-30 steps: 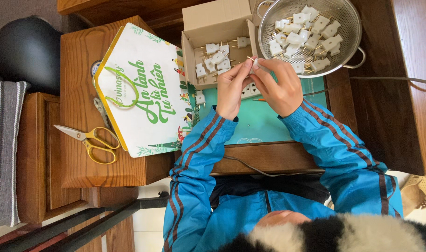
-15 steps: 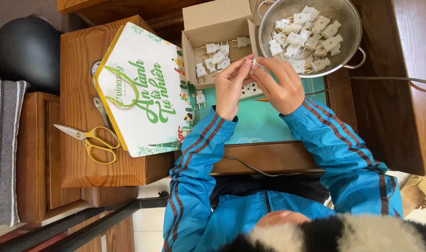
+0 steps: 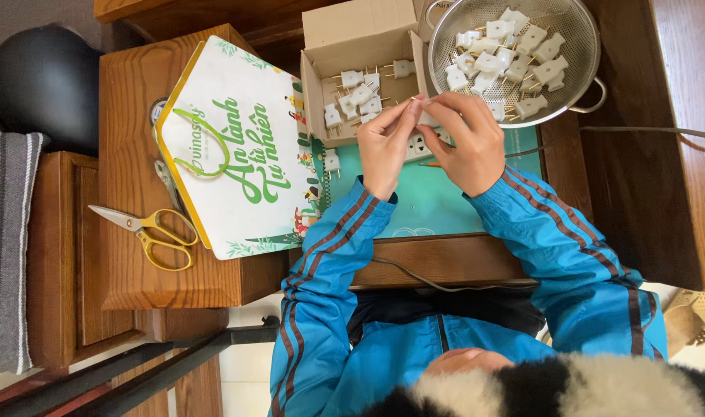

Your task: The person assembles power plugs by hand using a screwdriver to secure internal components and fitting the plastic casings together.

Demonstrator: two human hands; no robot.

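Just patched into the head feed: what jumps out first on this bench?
The two hands, left hand and right hand, meet fingertip to fingertip over a teal mat, pinching something small. Beyond them a metal colander and an open cardboard box hold white plugs. To the left lie a white printed bag and yellow-handled scissors.

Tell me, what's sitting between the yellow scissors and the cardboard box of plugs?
In the head view, a white house-shaped gift box with green lettering lies between the yellow scissors and the cardboard box.

White house-shaped carton (image 3: 236,147) with green print; open brown cardboard box (image 3: 360,38) beside it.
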